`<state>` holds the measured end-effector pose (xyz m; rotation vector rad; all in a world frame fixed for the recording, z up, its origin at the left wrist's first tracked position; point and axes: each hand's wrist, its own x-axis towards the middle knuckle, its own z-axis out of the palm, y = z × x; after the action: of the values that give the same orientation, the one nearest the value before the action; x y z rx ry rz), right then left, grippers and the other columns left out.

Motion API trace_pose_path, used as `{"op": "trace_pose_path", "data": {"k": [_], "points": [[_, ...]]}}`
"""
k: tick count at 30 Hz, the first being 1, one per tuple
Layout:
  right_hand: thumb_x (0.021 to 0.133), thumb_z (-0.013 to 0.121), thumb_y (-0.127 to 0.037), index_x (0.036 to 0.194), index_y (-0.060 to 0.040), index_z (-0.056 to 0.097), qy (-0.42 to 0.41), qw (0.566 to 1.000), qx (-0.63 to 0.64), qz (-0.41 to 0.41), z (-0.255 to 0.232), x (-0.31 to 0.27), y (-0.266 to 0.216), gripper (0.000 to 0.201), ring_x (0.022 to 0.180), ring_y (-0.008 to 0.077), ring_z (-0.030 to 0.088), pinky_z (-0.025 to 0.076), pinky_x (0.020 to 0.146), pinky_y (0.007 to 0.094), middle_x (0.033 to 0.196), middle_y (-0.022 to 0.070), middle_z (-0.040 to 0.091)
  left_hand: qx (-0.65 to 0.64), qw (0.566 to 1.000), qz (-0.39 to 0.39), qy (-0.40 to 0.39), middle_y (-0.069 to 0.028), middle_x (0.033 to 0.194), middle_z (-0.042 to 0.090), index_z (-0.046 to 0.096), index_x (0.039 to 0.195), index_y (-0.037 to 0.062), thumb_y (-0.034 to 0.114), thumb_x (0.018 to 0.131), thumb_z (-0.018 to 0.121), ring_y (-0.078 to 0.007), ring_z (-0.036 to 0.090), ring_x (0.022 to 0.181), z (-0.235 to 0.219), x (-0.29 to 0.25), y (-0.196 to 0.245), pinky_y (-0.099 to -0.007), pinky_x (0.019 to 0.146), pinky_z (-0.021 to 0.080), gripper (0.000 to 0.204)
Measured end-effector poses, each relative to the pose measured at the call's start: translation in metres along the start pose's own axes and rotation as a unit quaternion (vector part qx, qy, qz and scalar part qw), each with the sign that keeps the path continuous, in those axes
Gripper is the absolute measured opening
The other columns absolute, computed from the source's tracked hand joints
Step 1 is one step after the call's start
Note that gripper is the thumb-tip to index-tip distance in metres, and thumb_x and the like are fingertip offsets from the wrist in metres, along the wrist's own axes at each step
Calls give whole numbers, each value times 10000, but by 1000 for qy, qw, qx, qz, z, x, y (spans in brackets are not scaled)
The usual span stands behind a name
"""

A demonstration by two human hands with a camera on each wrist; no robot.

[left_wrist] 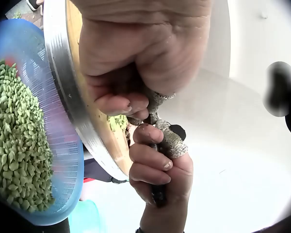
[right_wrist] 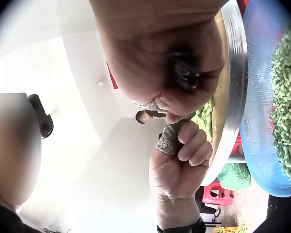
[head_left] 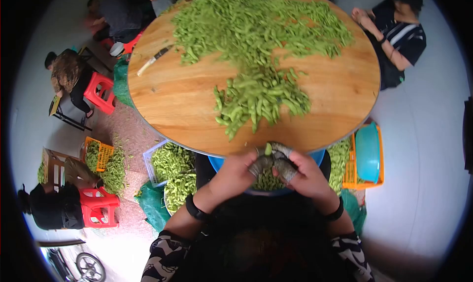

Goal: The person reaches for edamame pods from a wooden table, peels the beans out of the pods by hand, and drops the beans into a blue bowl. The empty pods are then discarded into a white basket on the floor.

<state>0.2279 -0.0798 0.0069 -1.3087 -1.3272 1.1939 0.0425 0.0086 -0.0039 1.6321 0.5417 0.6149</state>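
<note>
Both hands meet just in front of the round wooden table's near edge. My left hand (head_left: 235,172) pinches a green bean pod (head_left: 268,149) between thumb and forefinger, its tip sticking up. Opposite it, my right hand (head_left: 309,173) curls round a black-handled tool (left_wrist: 159,194); the handle's end shows in the palm, and its working end is hidden by the fingers. Grey speckled wraps (right_wrist: 169,138) cover thumbs and forefingers. Below the hands sits a blue mesh basket (left_wrist: 70,165) holding shelled green beans (left_wrist: 14,145).
The wooden table (head_left: 172,99) bears a big heap of pods (head_left: 261,20), a smaller near pile (head_left: 261,97) and a knife (head_left: 155,60). Crates of pods flank me, with a teal basin (head_left: 367,151) at right. People sit around; red stools (head_left: 100,92) stand at left.
</note>
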Motion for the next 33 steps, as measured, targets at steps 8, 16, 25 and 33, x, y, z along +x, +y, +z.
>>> {"op": "trace_pose_path", "data": {"k": [8,16,25,33], "points": [[880,563,-36,1253,-77,546,-65,924,333,176,2,-4,-3,376,520,93,474,378,455,237,792,41,584,-20,996,-57,-63,-106,778,581,580,971,1,39,871,578,-205,557,618,-9,-12,13,-327,558,467,106],[912,542,-34,1092,-66,559,-37,929,292,223,11,-7,-24,184,496,65,430,328,425,215,741,12,556,-7,999,32,-44,-2,769,600,638,885,55,70,831,683,-131,581,660,-10,-11,6,-299,579,469,72],[893,467,32,1081,-60,564,-3,964,212,158,17,-10,-5,231,541,85,497,379,450,231,807,33,606,447,875,177,51,-188,749,581,498,794,-16,44,744,591,-375,617,772,-3,-17,14,-409,676,523,121],[927,524,-68,1152,-82,569,74,973,178,124,26,-21,-7,229,482,60,440,348,426,203,714,1,565,106,992,46,51,-215,860,607,544,941,-11,72,846,544,-396,621,822,8,-14,-14,-408,716,496,126]]}}
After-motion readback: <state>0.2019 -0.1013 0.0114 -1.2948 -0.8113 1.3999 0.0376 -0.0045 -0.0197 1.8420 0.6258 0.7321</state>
